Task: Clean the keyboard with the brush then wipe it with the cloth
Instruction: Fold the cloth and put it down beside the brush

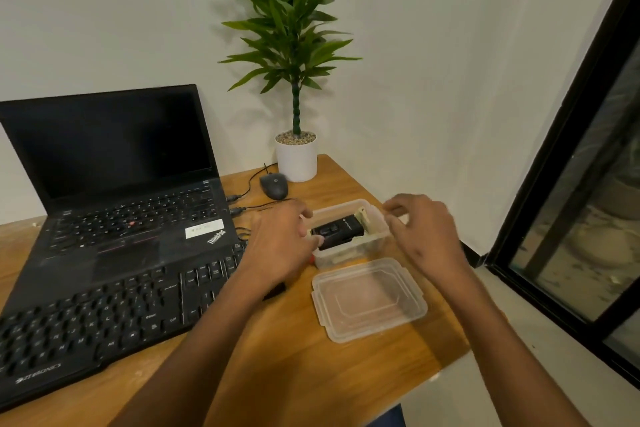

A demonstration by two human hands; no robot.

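A black external keyboard (104,315) lies on the wooden desk (284,357) in front of an open laptop (114,184). To its right stands a clear plastic box (375,239) with its lid off. In it lie a black oblong item (341,230) and a pale cream piece (363,217), possibly the cloth. My left hand (280,243) curls over the box's left end, thumb against the black item. Above the box's right rim hovers my right hand (426,229), fingers loosely curled and holding nothing. No brush is plainly recognisable.
The clear lid (369,298) lies on the desk just in front of the box. A wired mouse (274,185) and a potted plant (296,156) stand behind it by the wall. Cables (242,204) run from the laptop's right side. The desk's right edge is close.
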